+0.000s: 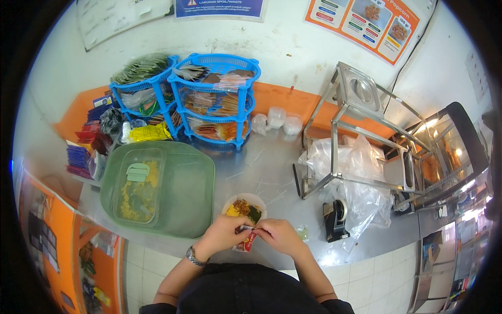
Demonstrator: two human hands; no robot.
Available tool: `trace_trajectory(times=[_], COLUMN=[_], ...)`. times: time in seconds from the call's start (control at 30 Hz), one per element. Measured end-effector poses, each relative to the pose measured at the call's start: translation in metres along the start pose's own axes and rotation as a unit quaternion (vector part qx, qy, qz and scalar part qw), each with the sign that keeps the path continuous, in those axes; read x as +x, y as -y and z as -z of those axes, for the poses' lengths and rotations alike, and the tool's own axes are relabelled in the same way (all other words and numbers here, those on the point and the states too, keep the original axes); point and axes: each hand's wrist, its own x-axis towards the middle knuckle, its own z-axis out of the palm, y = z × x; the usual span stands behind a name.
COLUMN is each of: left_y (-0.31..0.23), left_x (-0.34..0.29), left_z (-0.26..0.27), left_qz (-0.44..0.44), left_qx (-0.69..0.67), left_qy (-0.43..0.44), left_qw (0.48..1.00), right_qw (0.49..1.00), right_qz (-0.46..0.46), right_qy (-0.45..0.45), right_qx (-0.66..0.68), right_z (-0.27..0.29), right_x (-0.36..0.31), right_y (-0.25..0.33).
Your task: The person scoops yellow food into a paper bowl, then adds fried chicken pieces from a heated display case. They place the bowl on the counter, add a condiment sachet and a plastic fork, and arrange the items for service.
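Observation:
My left hand (224, 233) and my right hand (278, 235) meet over the near edge of the steel counter (272, 167). Both pinch a small red and white sachet (248, 242) between their fingertips. A watch sits on my left wrist (194, 256). Just beyond the hands stands a round white bowl (244, 206) holding yellow, brown and green food. A small scrap of wrapper (303, 232) lies on the counter right of my right hand.
A big green lidded tub (159, 188) with yellow contents stands left. Two blue tiered racks (212, 99) of sachets line the back wall. A steel frame stand (355, 136) over clear plastic bags and a black tape dispenser (334, 220) are at the right.

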Motion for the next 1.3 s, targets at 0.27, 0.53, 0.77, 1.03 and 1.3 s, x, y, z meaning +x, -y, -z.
trace_trajectory(times=[0.27,0.53,0.77,1.03,1.3], left_y=[-0.003,-0.004,0.000,0.005,-0.009], left_x=[0.007,0.020,0.031,0.042,0.046], left_z=[-0.003,-0.017,-0.031,-0.037,-0.013], left_qz=[-0.112,-0.295,-0.314,-0.286,-0.295], left_qx=[0.232,0.282,0.285,0.268,0.255], left_qy=[0.074,-0.088,-0.150,-0.098,0.169], left_qw=[0.963,0.909,0.893,0.915,0.905], right_qw=[0.994,0.967,0.814,0.781,0.992], right_qz=[-0.001,-0.161,-0.261,-0.303,-0.034], right_qy=[0.024,-0.100,-0.180,-0.222,0.116], right_qx=[-0.107,0.172,0.487,0.499,-0.046], right_z=[0.001,-0.018,-0.030,-0.025,0.032], right_x=[0.002,-0.008,-0.010,-0.011,-0.027], right_y=[0.004,-0.014,-0.026,-0.030,-0.029])
